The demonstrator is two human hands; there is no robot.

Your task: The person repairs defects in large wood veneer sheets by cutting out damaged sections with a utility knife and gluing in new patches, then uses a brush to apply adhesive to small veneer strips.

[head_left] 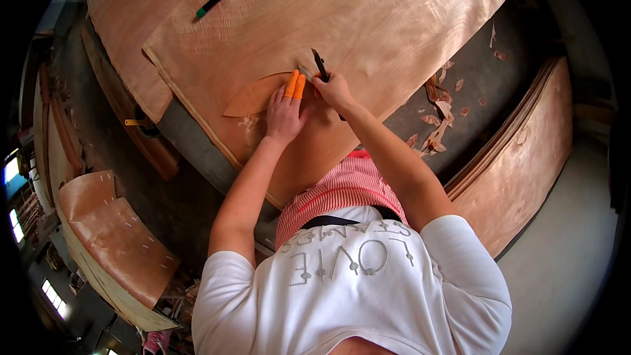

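The step in hand looked like trimming or tracing round a leaf-shaped piece (253,96), which lay on a thin wood sheet (368,33) spread over the dark tabletop (486,72). The left hand (285,118) covered the piece's near side, most of what showed pointing to its 10 o'clock. Its fingers were stretched out and pressed downward, two wearing orange covers (298,85), and gripped nothing.

At that hand's 2 o'clock, the right hand (336,92) had its fingers curled firmly around a slim black cutter (319,62), whose upper end leaned toward 11 o'clock. A pale sliver near the covered fingertips may have been the blade, but it was too small to tell, as was whether it touched the wood.

Curled scraps (436,118) lay between 3 and 4 o'clock of the right hand, on the tabletop beyond the sheet's edge. In my judgement, the next move called for steady pressure on the piece, a smooth stroke along its curve, and covered fingertips kept out of the edge's path.
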